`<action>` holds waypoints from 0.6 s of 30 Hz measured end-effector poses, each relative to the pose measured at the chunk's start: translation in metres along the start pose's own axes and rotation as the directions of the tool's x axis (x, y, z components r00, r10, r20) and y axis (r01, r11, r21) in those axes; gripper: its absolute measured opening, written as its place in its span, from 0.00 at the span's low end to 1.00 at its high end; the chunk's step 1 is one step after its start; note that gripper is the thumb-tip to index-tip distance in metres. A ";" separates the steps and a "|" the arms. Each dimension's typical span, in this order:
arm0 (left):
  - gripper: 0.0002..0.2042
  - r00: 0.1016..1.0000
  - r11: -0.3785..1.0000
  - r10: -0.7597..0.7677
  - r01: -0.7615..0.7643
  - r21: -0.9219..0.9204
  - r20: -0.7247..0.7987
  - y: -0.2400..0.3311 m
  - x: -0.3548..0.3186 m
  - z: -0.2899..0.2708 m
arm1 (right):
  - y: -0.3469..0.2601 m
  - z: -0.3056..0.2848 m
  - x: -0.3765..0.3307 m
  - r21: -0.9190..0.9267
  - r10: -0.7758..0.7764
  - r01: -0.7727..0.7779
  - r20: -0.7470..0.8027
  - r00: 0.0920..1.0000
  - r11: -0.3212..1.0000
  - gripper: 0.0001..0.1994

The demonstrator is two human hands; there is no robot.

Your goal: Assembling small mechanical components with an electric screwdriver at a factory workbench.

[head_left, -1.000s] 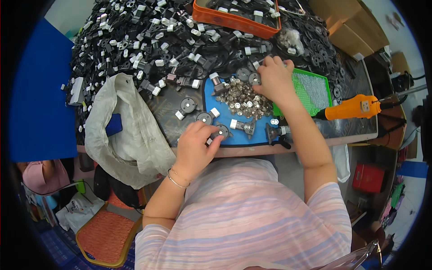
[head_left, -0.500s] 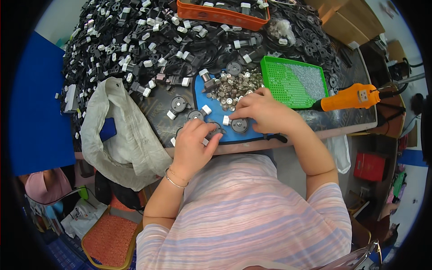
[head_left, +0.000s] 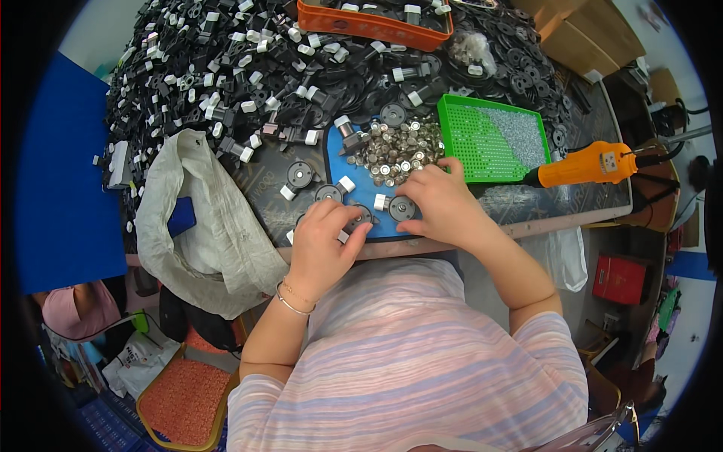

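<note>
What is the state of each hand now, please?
Left hand: curled around a dark disc; grip cannot be told.
Right hand: curled around another dark disc; grip unclear.

Your shirt [head_left: 414,339] is striped in pale pink, white and lavender. The round-headed parts [head_left: 402,209] are dark grey and black with white ends. Your mat [head_left: 336,160] is blue, edged in black; the studs [head_left: 399,151] are silvery. You have a bright green tray [head_left: 468,139], an orange tool [head_left: 587,165], an orange bin [head_left: 376,29], a greyish-beige bag [head_left: 233,264] and a dark desk [head_left: 520,200].
</note>
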State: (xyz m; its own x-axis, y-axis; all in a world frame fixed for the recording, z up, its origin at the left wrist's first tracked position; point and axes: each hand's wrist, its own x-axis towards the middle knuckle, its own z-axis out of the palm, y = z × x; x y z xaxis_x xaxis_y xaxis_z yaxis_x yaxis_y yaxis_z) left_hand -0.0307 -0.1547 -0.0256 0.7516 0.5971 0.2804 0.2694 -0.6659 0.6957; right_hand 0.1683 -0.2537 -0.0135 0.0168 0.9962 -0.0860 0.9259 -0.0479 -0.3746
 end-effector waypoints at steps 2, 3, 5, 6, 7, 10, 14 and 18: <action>0.08 1.000 1.000 -0.001 0.001 -0.001 0.003 0.000 0.000 0.000 | -0.001 0.004 -0.004 -0.001 0.035 -0.036 -0.021 0.999 0.999 0.23; 0.08 0.999 0.999 -0.031 0.031 -0.014 0.024 0.002 0.000 -0.001 | -0.001 0.004 -0.006 -0.004 0.043 -0.043 -0.074 0.996 0.999 0.24; 0.08 0.997 0.998 -0.061 0.062 -0.026 0.047 0.003 0.000 -0.001 | -0.004 0.006 -0.008 -0.005 0.050 -0.051 -0.125 0.991 0.999 0.24; 0.08 0.997 0.998 -0.054 0.056 -0.029 0.045 0.002 -0.001 -0.001 | -0.005 0.006 -0.009 -0.022 0.067 -0.070 -0.133 0.989 0.997 0.24; 0.08 0.998 0.998 -0.047 0.048 -0.032 0.043 0.002 -0.001 -0.001 | -0.006 0.006 -0.010 -0.040 0.083 -0.090 -0.141 0.987 0.995 0.24; 0.08 0.997 0.998 -0.059 0.061 -0.030 0.049 0.001 -0.001 -0.002 | -0.005 0.008 -0.012 0.003 0.115 -0.116 -0.172 0.978 0.993 0.24; 0.08 0.997 0.998 -0.057 0.059 -0.036 0.054 0.000 0.000 -0.001 | -0.006 0.008 -0.013 0.009 0.129 -0.130 -0.172 0.977 0.991 0.24; 0.08 1.000 1.000 0.013 -0.013 -0.025 0.007 -0.003 0.002 0.000 | -0.008 0.005 -0.014 -0.021 0.131 -0.135 -0.150 0.980 0.991 0.24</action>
State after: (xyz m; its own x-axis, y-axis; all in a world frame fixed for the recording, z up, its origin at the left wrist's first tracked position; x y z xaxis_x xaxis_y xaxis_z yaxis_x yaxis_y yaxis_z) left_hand -0.0300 -0.1514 -0.0271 0.7593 0.5852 0.2846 0.2447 -0.6620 0.7084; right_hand 0.1586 -0.2671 -0.0135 0.1939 0.9810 0.0051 0.9227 -0.1806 -0.3406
